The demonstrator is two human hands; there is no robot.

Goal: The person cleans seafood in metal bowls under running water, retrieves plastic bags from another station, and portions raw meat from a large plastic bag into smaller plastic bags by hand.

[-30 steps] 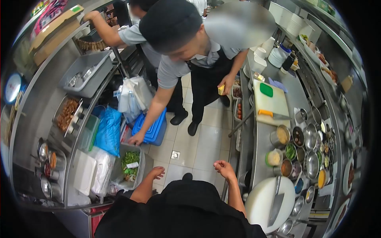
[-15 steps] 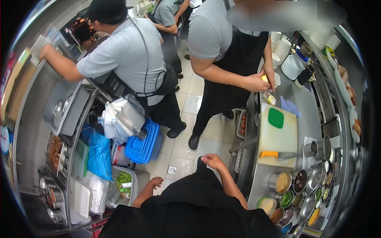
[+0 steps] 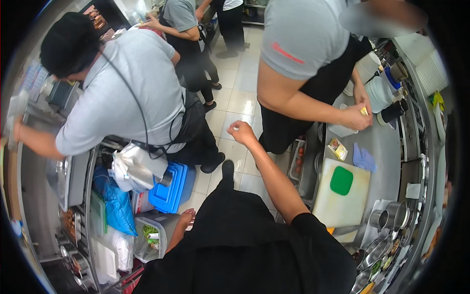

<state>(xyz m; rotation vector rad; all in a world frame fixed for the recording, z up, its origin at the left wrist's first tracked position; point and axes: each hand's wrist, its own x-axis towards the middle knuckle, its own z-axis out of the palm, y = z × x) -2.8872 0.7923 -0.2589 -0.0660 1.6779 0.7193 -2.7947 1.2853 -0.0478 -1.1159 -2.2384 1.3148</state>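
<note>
My right hand (image 3: 242, 133) reaches forward over the tiled aisle, its fingers curled and pinched together. A tiny pale spot shows at the fingertips; whether it is a held thing is too small to tell. My left hand (image 3: 187, 218) hangs low by my black apron, fingers loosely bent and holding nothing I can see. Close to it are the blue lidded bin (image 3: 169, 188) and a clear tub (image 3: 148, 245) with leafy greens. On the right, a co-worker's hands (image 3: 360, 116) hold a small yellow packet above the steel counter (image 3: 387, 161).
A co-worker in a grey shirt (image 3: 117, 88) leans at the left shelf; another (image 3: 303, 49) stands at the right counter. The cutting board (image 3: 338, 208) carries a green lid (image 3: 341, 180). Metal pots (image 3: 396, 213) stand nearer me. Floor tiles (image 3: 235, 105) run between.
I have moved forward along the aisle, so both co-workers appear nearer. My right hand has swung forward and up. The left co-worker's arm has shifted along the shelf.
</note>
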